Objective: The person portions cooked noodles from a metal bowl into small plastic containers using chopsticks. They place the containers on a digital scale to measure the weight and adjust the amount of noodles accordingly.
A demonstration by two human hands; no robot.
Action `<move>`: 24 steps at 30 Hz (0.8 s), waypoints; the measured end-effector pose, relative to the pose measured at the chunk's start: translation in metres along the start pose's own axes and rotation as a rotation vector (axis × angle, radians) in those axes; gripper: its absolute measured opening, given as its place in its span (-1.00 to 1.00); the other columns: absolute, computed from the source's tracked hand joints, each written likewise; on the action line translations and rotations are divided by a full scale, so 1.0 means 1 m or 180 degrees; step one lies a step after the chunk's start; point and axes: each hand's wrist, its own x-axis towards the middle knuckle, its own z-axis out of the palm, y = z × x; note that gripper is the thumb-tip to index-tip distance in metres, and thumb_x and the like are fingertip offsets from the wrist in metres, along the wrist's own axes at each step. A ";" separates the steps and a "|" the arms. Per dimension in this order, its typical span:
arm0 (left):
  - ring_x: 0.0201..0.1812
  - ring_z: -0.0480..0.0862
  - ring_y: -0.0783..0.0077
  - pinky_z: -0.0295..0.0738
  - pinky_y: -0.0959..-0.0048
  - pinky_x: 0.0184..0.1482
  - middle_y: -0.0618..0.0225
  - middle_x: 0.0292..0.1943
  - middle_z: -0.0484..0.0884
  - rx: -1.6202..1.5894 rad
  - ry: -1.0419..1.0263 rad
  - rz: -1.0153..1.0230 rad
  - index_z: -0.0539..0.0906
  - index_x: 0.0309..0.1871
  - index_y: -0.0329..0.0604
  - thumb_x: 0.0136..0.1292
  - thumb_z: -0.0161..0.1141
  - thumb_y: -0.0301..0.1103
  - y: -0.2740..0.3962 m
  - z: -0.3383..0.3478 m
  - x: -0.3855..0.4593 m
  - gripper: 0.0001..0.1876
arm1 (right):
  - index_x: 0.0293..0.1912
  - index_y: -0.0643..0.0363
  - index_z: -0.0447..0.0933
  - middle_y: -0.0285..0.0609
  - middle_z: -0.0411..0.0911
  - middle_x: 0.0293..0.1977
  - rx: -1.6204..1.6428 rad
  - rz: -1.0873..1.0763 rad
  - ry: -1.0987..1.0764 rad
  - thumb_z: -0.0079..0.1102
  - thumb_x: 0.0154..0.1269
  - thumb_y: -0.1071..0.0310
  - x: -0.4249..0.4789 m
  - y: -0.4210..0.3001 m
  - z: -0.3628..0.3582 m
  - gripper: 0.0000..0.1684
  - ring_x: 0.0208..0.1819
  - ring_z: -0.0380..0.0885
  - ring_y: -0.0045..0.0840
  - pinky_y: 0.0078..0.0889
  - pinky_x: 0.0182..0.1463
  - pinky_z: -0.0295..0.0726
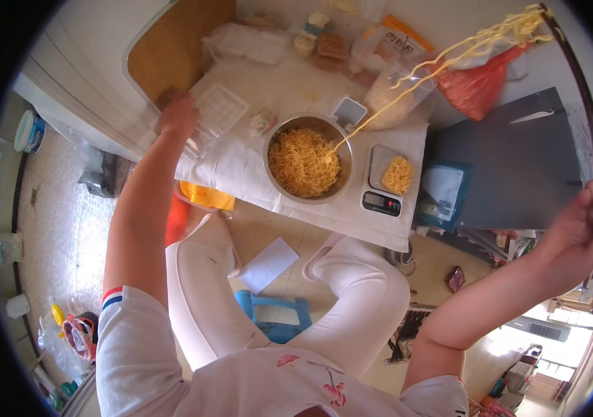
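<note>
My right hand [570,242] grips dark chopsticks [584,99], raised high at the right. From their tips hangs a clump of yellow noodles [518,26], with a long strand reaching down to the steel bowl [349,174]. A mound of noodles [301,164] lies in that bowl. At the table's left side, my left hand [177,115] is blurred beside a clear plastic clamshell box [222,108]; its fingers are too indistinct to read. Right of the bowl, a digital kitchen scale [381,204] carries a clear tray with a block of noodles [397,175].
A small grey-topped device [349,111] sits behind the bowl, near a clear bag of pale grains [388,104]. Packets and jars [304,44] line the back. A wooden panel [171,47] stands at left, a red plastic bag [476,83] at right. Below is a blue stool [275,333].
</note>
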 end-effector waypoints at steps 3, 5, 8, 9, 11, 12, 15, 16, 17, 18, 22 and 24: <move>0.02 0.56 0.08 0.50 0.16 -0.01 0.22 0.08 0.46 0.0037 0.0014 0.0044 0.50 -0.03 -0.08 0.19 0.11 -0.26 -0.003 0.001 -0.001 -0.71 | 0.02 0.58 0.29 0.41 0.42 -0.05 -0.0264 -0.0346 0.0191 -0.19 0.39 0.44 0.019 -0.016 -0.013 -0.64 0.06 0.47 -0.04 -0.18 0.22 0.49; 0.03 0.55 0.08 0.50 0.16 0.00 0.22 0.09 0.46 0.0085 0.0017 0.0028 0.49 -0.02 -0.08 0.19 0.10 -0.26 -0.002 0.000 -0.002 -0.71 | 0.02 0.61 0.26 0.46 0.35 -0.01 0.0167 -0.0313 -0.0079 -0.20 0.36 0.51 0.028 -0.029 -0.020 -0.66 0.11 0.40 0.03 -0.09 0.28 0.42; 0.08 0.51 0.08 0.47 0.17 0.04 0.21 0.10 0.45 0.0123 0.0053 0.0037 0.49 -0.01 -0.07 0.20 0.10 -0.24 0.002 -0.002 -0.004 -0.70 | 0.01 0.63 0.25 0.46 0.34 0.00 0.0037 -0.0485 -0.0011 -0.20 0.35 0.54 0.039 -0.042 -0.026 -0.67 0.13 0.37 0.08 -0.04 0.31 0.38; 0.10 0.49 0.08 0.45 0.17 0.06 0.20 0.11 0.44 0.0092 0.0075 0.0082 0.49 0.00 -0.06 0.20 0.10 -0.23 0.004 -0.003 -0.005 -0.69 | 0.01 0.64 0.25 0.47 0.33 0.00 -0.0107 -0.0583 0.0025 -0.19 0.34 0.55 0.044 -0.047 -0.032 -0.67 0.13 0.37 0.10 -0.03 0.31 0.38; 0.15 0.45 0.07 0.42 0.19 0.11 0.18 0.14 0.42 -0.0023 0.0235 0.0149 0.49 0.03 -0.04 0.20 0.11 -0.23 0.000 -0.001 -0.007 -0.67 | 0.00 0.65 0.25 0.47 0.33 0.00 -0.0272 -0.0699 0.0111 -0.19 0.34 0.55 0.049 -0.051 -0.038 -0.67 0.14 0.36 0.12 -0.01 0.31 0.37; 0.17 0.43 0.07 0.39 0.20 0.14 0.17 0.16 0.41 -0.0120 0.0365 0.0183 0.49 0.05 -0.03 0.20 0.11 -0.23 -0.005 0.002 -0.007 -0.66 | 0.00 0.65 0.25 0.47 0.33 0.00 -0.0312 -0.0720 0.0162 -0.19 0.33 0.56 0.050 -0.052 -0.040 -0.67 0.14 0.35 0.13 -0.01 0.31 0.37; 0.19 0.39 0.03 0.33 0.23 0.21 0.12 0.21 0.36 -0.0272 0.0693 0.0245 0.47 0.12 -0.03 0.21 0.13 -0.22 -0.008 0.005 -0.015 -0.60 | -0.01 0.64 0.26 0.47 0.34 0.00 -0.0934 -0.0915 0.0578 -0.19 0.33 0.54 0.044 -0.044 -0.040 -0.67 0.13 0.37 0.13 -0.01 0.31 0.37; 0.19 0.38 0.03 0.32 0.24 0.22 0.12 0.21 0.36 -0.0316 0.0837 0.0297 0.46 0.13 -0.04 0.21 0.14 -0.22 -0.002 0.004 -0.021 -0.59 | -0.01 0.64 0.26 0.47 0.34 -0.01 -0.1241 -0.1019 0.0751 -0.19 0.33 0.53 0.041 -0.041 -0.040 -0.67 0.12 0.38 0.12 -0.02 0.31 0.38; 0.19 0.38 0.03 0.31 0.24 0.22 0.12 0.21 0.36 -0.0361 0.0981 0.0346 0.46 0.13 -0.06 0.21 0.14 -0.22 0.003 0.001 -0.027 -0.59 | -0.01 0.63 0.27 0.46 0.36 -0.02 -0.1323 -0.0976 0.0881 -0.20 0.34 0.52 0.037 -0.040 -0.043 -0.66 0.11 0.39 0.11 -0.04 0.31 0.38; 0.20 0.38 0.03 0.31 0.24 0.22 0.11 0.21 0.37 -0.0557 0.1030 0.0454 0.46 0.13 -0.07 0.22 0.15 -0.23 0.005 -0.004 -0.033 -0.59 | -0.01 0.63 0.28 0.44 0.37 -0.03 -0.1381 -0.0939 0.1010 -0.21 0.35 0.50 0.033 -0.039 -0.046 -0.66 0.10 0.41 0.09 -0.06 0.31 0.39; 0.20 0.37 0.02 0.30 0.21 0.22 0.08 0.18 0.38 -0.0986 0.1171 0.0684 0.46 0.13 -0.09 0.23 0.16 -0.27 0.002 -0.013 -0.062 -0.60 | -0.01 0.58 0.31 0.35 0.44 -0.07 -0.2186 -0.0812 0.1434 -0.23 0.37 0.44 0.009 -0.019 -0.036 -0.64 0.06 0.48 -0.04 -0.21 0.26 0.46; 0.20 0.37 0.01 0.30 0.19 0.21 0.07 0.17 0.39 -0.1013 0.1215 0.0692 0.46 0.12 -0.09 0.24 0.16 -0.28 0.002 -0.013 -0.079 -0.61 | -0.01 0.55 0.32 0.30 0.45 -0.06 -0.1911 -0.0655 0.1538 -0.22 0.39 0.41 0.001 -0.017 -0.045 -0.64 0.03 0.51 -0.10 -0.25 0.21 0.52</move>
